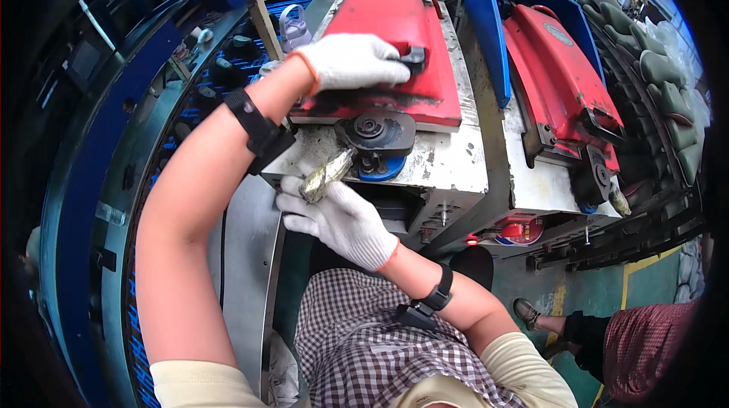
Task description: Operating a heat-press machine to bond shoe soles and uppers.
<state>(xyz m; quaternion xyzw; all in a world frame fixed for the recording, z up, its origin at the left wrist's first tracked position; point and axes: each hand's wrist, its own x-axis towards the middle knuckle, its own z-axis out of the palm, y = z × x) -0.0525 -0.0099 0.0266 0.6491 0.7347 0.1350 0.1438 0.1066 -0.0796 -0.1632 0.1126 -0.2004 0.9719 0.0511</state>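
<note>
My left hand [353, 63], in a white glove, lies on top of the red machine cover [395, 21], its fingers curled on a black knob [414, 56] at the cover's right edge. My right hand [338, 217], also gloved, holds a small shiny metal piece [326, 174] by its lower end. The piece's upper tip points at the black round wheel [370, 129] under the front of the cover, just above a blue part [382, 170]. The machine stands on a worn grey metal base [448, 165].
A second red machine [562, 66] stands to the right behind a blue divider [486, 28]. A plastic bottle [295, 27] sits at the back left. A curved blue conveyor [152, 180] runs along the left. Another person's shoe [526, 311] and checked sleeve [645, 355] are at lower right.
</note>
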